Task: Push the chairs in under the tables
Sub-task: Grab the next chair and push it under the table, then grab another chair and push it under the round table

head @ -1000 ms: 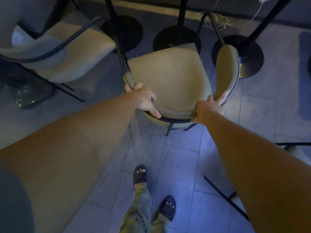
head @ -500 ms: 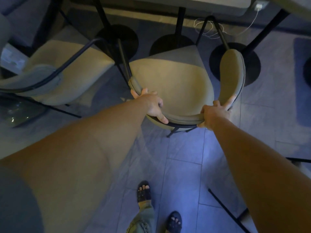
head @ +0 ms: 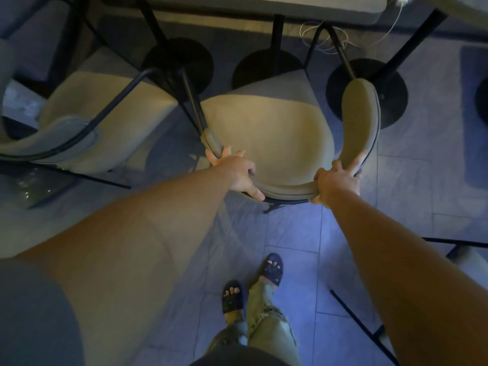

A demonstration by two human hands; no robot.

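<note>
Head view: left hand (head: 235, 171) and right hand (head: 336, 180) both clamp the curved backrest (head: 287, 190) of the beige armchair (head: 266, 133). Its front edge sits under the far table (head: 264, 6); most of the seat seems left to push in. No writing is legible.

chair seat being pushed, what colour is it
Beige, tan-looking cushion on the chair seat, with a black metal frame; shows best in the head view.

Tiled floor (head: 295, 233) w/ chairs (head: 266, 133), round table bases (head: 367, 93) on it
</note>
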